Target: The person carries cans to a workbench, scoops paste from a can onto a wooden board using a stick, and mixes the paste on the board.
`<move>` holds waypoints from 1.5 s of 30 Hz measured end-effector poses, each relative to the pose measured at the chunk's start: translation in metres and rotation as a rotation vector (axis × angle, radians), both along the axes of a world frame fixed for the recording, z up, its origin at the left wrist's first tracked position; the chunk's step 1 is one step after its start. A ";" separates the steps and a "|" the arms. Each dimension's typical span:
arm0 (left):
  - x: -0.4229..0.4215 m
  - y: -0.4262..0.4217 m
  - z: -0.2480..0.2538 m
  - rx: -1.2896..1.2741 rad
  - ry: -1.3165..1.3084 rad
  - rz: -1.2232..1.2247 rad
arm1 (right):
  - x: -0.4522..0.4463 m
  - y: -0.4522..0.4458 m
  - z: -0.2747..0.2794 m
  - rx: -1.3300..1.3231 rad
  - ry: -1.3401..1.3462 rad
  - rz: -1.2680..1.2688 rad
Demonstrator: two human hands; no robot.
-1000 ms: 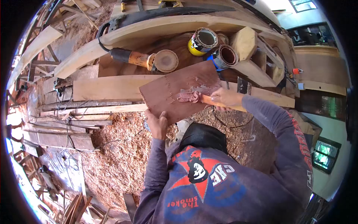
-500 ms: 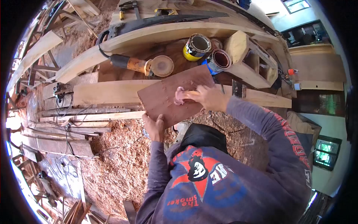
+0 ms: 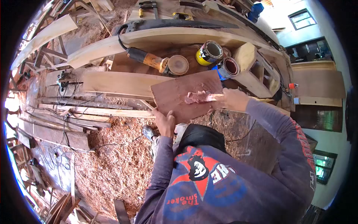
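My left hand (image 3: 165,122) grips the lower left corner of a thin reddish-brown board (image 3: 167,93), thumb on top. In my right hand (image 3: 235,100) is a flat wooden stick (image 3: 217,97), held above the board's right part. Pinkish paste (image 3: 197,97) lies in a lump at the stick's far end, with small smears of it around on the board. Just beyond the board stand two open cans, one with a yellow label (image 3: 203,59) and one with a blue label (image 3: 222,73). The blue can's inside is coated dark red.
An orange and black angle grinder (image 3: 151,62) with a round disc lies left of the cans. Behind it run a long curved plank (image 3: 149,36) and a handsaw (image 3: 179,24). A wooden frame block (image 3: 248,63) stands at right. Shavings (image 3: 119,164) cover the floor.
My right hand has drawn to the right with the stick, and the paste now spreads longer along the board. The board and my left hand appear farther right in view as the camera shifted.
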State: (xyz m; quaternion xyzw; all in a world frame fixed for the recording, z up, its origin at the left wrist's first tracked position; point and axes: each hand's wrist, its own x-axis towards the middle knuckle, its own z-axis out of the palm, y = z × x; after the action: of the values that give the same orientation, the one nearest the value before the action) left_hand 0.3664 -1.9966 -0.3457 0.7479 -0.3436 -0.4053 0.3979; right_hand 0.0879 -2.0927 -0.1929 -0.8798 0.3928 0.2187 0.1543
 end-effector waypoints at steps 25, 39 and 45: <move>0.006 -0.009 -0.007 0.087 0.023 -0.138 | -0.040 -0.081 -0.057 0.652 -0.189 -0.537; 0.014 -0.004 -0.039 -0.038 0.116 -0.128 | -0.015 0.008 -0.049 -0.054 -0.109 0.026; 0.017 -0.004 -0.036 -0.001 -0.005 -0.127 | -0.063 0.028 -0.026 -0.095 0.034 -0.132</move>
State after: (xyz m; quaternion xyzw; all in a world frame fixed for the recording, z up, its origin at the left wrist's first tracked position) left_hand 0.3836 -2.0003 -0.3814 0.7256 -0.3915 -0.4274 0.3710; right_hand 0.0249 -2.0643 -0.2187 -0.8543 0.4626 0.2044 0.1198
